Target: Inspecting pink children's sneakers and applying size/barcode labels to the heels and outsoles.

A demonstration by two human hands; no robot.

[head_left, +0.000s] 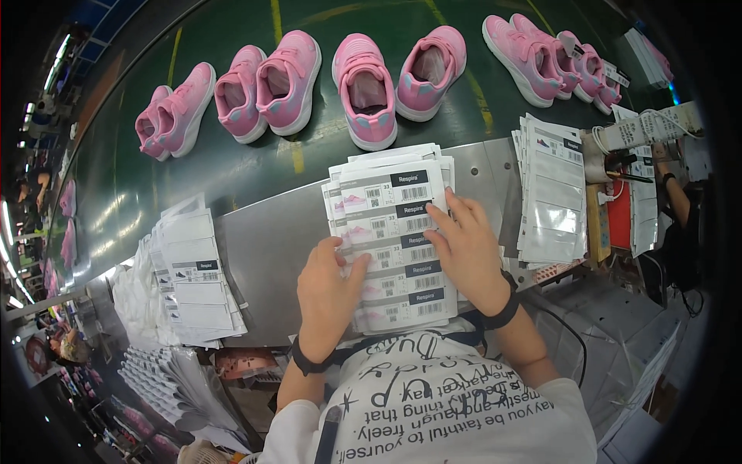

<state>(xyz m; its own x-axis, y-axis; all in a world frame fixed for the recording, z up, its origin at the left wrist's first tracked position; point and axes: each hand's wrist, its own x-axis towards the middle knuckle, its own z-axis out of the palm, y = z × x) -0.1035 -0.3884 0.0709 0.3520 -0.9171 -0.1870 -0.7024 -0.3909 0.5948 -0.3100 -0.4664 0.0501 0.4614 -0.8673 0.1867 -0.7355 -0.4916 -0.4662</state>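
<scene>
A stack of label sheets (pixel 398 267) lies on the metal ledge in front of me, each label printed with a small pink shoe picture, barcodes and a dark block. My left hand (pixel 328 290) rests along the left edge of the stack, its fingers bent and its thumb apart over the top sheet. On the other side, my right hand (pixel 470 251) lies with spread fingers on the right edge of the top sheet. Neither hand grips the sheets. Just beyond the stack, a pink sneaker (pixel 365 93) and its mate (pixel 431 73) stand on the green conveyor belt.
More pink sneakers (pixel 286 85) line the belt (pixel 325 15) at left and right. Other label sheets lie on the ledge (pixel 267 255) in a left stack (pixel 193 271) and a right stack (pixel 550 189). Another person's arm (pixel 677 201) shows at far right, near a white power strip (pixel 649 129).
</scene>
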